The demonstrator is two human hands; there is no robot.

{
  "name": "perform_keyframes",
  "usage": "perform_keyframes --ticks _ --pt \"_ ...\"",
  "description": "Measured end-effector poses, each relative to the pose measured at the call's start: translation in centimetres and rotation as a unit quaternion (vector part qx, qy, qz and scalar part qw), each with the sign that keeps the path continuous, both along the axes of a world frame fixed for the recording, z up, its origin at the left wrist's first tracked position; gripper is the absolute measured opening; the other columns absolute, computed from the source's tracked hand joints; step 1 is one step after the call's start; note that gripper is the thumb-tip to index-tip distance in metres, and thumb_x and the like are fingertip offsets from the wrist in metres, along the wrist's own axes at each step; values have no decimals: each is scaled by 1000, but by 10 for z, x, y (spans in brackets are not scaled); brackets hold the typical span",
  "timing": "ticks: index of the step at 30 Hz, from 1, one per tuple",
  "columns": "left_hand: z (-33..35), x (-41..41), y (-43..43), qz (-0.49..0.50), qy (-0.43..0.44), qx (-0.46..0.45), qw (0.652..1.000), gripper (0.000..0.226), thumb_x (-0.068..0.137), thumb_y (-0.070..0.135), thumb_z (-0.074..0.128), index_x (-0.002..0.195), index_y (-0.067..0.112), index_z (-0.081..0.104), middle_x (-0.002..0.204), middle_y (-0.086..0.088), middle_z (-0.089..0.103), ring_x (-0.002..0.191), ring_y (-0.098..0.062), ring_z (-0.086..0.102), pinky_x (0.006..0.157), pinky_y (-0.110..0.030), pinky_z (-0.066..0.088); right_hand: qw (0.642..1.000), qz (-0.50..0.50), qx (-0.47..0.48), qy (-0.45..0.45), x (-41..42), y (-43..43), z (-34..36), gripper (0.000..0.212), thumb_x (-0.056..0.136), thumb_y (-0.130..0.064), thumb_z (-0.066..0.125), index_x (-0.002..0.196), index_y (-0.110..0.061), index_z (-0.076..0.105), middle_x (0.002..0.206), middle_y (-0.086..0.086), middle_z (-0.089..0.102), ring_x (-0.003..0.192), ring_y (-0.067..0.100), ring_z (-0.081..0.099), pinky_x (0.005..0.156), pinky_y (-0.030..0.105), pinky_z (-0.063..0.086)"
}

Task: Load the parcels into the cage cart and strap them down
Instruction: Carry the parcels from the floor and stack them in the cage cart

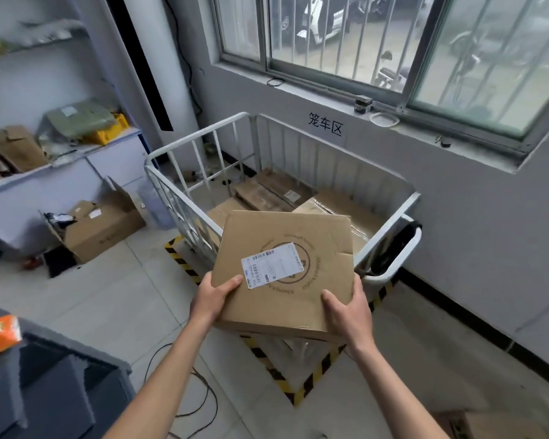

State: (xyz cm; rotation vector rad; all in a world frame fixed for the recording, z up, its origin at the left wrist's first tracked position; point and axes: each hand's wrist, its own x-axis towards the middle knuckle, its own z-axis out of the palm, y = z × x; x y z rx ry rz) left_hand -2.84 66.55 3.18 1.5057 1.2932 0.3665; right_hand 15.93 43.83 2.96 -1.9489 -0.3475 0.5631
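while we stand at the near corner of the cage cart [184, 144], we hold a flat cardboard parcel [298, 299] above its near rail, with the top face turned toward us. our left hand [214, 297] grips the parcel's near left corner, thumb on the top face just beside the white shipping label [273, 264], fingers hidden beneath. our right hand [346, 308] grips the near right corner the same way, thumb on top. the cart is white with barred sides and stands against the wall under the window [393, 42], inside a floor outline of yellow and black tape [298, 391]. several brown parcels [267, 191] already lie flat on the cart's floor, toward its far side. to the cart's left an open carton [105, 226] sits on the tiled floor, below a shelf [61, 166] with more packages.
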Motion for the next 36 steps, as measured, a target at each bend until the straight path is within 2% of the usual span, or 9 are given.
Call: perform_keyframes --ticks 5,10,14,17,23,27,31,34,36 --pt "0 4 60 3 28 47 999 57 62 75 65 105 38 59 96 21 67 90 -9 65 71 -31 48 999 -13 -7 -33 0 62 -1 57 80 -53 69 129 -49 40 120 -20 58 106 7 59 89 39 52" --pt "9 26 146 -9 45 58 997 54 64 72 66 104 36 61 96 20 68 88 -8 65 70 -30 46 1000 -11 -9 -28 19 141 0 71 83 -52 71 144 -33 40 129 -4 59 113 20 59 95 48 54" --pt "22 51 227 -25 74 76 994 52 68 69 67 107 34 65 96 18 71 90 -13 67 79 -33 49 1000 -25 9 -12 36 215 2 66 85 -46 73 142 -32 43 126 -4 63 108 20 63 90 41 54" --pt "27 64 278 -26 78 69 994 51 65 70 67 102 35 66 95 18 72 90 -12 68 80 -33 50 999 -33 3 -4 47 267 6 71 85 -45 74 146 -30 40 128 -3 62 108 20 62 93 41 54" --pt "28 89 357 -34 99 83 991 45 66 73 64 94 38 63 94 19 69 89 -12 66 76 -33 49 999 -38 0 5 74 348 9 60 84 -44 73 136 -40 44 117 -13 59 103 14 60 87 36 51" --pt "27 114 397 -63 124 107 984 58 64 79 58 104 37 64 97 16 69 91 -16 64 70 -33 43 998 -60 -24 19 92 379 4 74 85 -47 71 149 -33 39 118 -15 57 103 11 56 87 30 45" --pt "20 152 442 -107 158 128 973 52 69 79 58 103 40 59 90 18 65 87 -18 62 69 -33 42 994 -92 -42 43 117 411 -8 72 83 -52 70 147 -39 40 114 -19 60 102 11 60 89 35 50" --pt "12 193 496 -174 196 147 954 48 78 76 57 107 38 53 93 13 63 93 -23 63 72 -35 44 989 -128 -49 56 140 452 -20 66 85 -50 71 144 -35 45 94 -34 52 84 -5 55 75 26 46" --pt "6 225 540 -215 224 156 938 50 80 76 54 110 35 52 100 6 61 104 -29 62 77 -38 42 986 -143 -51 62 157 488 -26 56 87 -47 70 138 -35 49 92 -36 51 81 -9 52 66 18 40"
